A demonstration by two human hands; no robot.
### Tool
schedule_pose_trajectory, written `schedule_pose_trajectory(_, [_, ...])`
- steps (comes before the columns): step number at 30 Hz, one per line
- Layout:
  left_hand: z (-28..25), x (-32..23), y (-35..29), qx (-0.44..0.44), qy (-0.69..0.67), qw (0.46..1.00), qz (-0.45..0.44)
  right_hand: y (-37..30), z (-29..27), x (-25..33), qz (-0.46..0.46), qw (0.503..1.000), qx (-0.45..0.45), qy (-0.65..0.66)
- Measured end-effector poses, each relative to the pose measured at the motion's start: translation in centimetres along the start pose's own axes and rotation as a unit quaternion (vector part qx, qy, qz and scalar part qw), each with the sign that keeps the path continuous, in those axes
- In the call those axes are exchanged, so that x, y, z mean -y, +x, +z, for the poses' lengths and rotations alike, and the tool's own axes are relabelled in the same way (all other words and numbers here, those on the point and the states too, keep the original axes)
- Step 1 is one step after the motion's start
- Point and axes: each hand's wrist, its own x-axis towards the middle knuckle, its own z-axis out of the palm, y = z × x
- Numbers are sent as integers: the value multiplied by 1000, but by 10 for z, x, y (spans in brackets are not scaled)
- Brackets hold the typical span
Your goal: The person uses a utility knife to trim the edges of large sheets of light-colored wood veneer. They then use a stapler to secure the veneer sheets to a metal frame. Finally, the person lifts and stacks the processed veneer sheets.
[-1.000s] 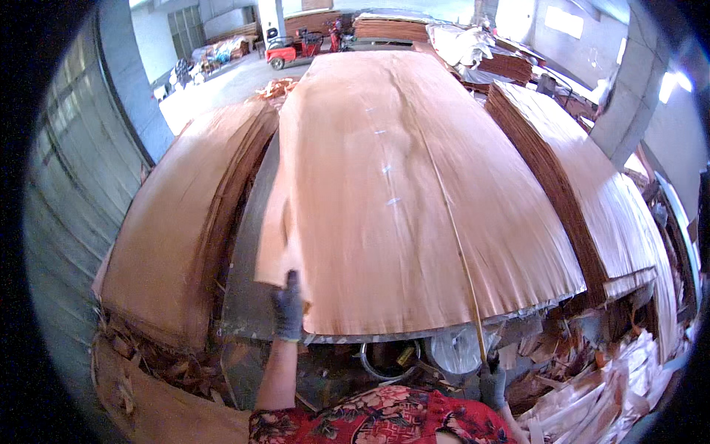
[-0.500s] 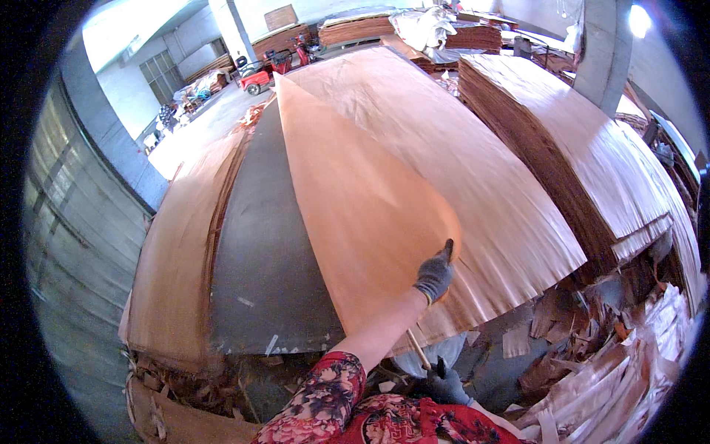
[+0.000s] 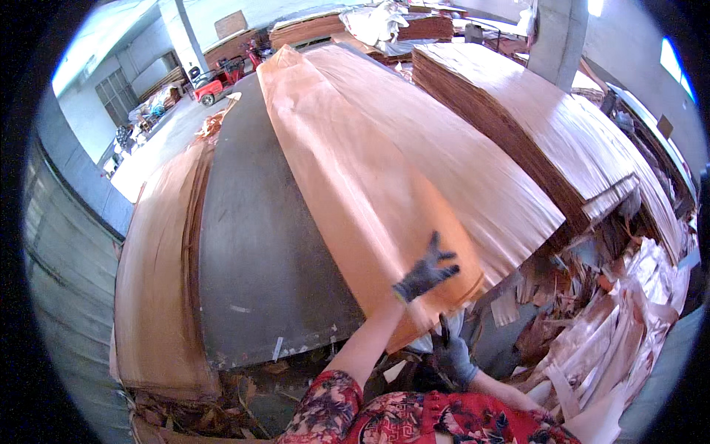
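Note:
A large thin orange-tan wood veneer sheet (image 3: 347, 177) lies lengthwise over a broad stack of paler veneer (image 3: 473, 185), its near right part curved and shaded. My left hand (image 3: 429, 270), in a dark grey glove, is over the sheet's near part with its fingers spread. Whether the palm presses on it cannot be told. Just below the sheet's near edge, close to my body, is my gloved right hand (image 3: 452, 355), one digit pointing up and the other fingers curled. What the curled fingers hold, if anything, is hidden.
Left of the sheet is a dark grey flat surface (image 3: 259, 244), then a lower veneer stack (image 3: 159, 274). Another tall stack (image 3: 532, 111) stands right. Torn veneer scraps (image 3: 599, 333) pile up near right. A red cart (image 3: 209, 90) and pillars stand farther back.
My left hand has gone from gripping the sheet's curled right edge to spread fingers. The sheet has settled lower and nearer. The stick by my right hand no longer shows. The view has shifted.

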Motion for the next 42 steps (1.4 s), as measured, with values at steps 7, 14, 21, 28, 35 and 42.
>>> schedule_pose_trajectory(7, [-142,-91,-168,-385,-123,874,-270,47,-3,50,-38,991,-97,85])
schedule_pose_trajectory(14, [-106,-99,-334,-550,-127,714,-415,57,-62,-9,79,973,-81,201])
schedule_pose_trajectory(21, [74,-65,-141,-343,-214,781,-475,83,-175,-113,113,960,56,249])
schedule_pose_trajectory(28, [245,-60,42,-112,-272,810,-508,83,-306,-226,181,844,102,495])
schedule_pose_trajectory(35, [326,-50,135,-65,-313,791,-522,130,-386,-309,208,774,110,587])
schedule_pose_trajectory(42, [402,-2,152,-72,-418,695,-580,227,-524,-442,233,704,105,662])
